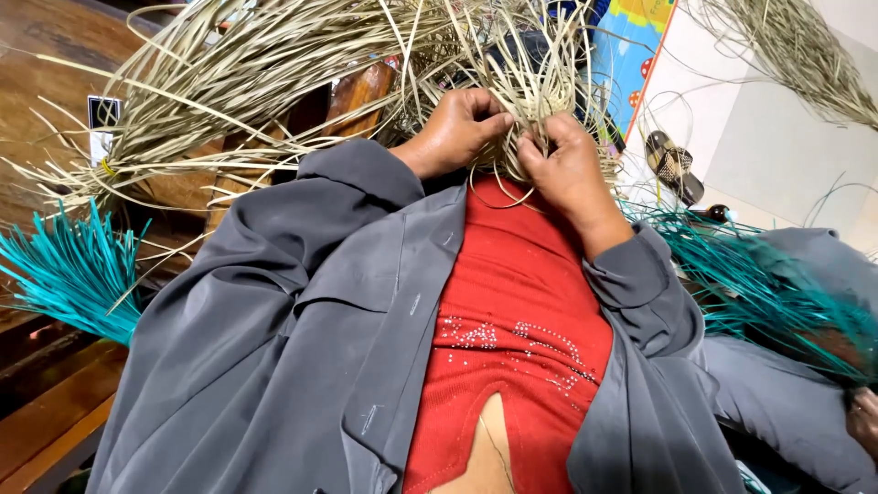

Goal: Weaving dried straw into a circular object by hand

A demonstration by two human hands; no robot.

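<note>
Our left hand [457,128] and right hand [565,169] meet close together in front of our chest, wrists bent, fingers curled and pinched shut, thumbs pressing against fingertips, grey-sleeved forearms angling inward.

I'm wearing a loose grey jacket [302,338], unbuttoned and falling open, long sleeves bunching at my wrists, small pale buttons down the front edge. Under it, a red knit top [517,338] with tiny sparkling beads scattered across, split at the hem.
</note>
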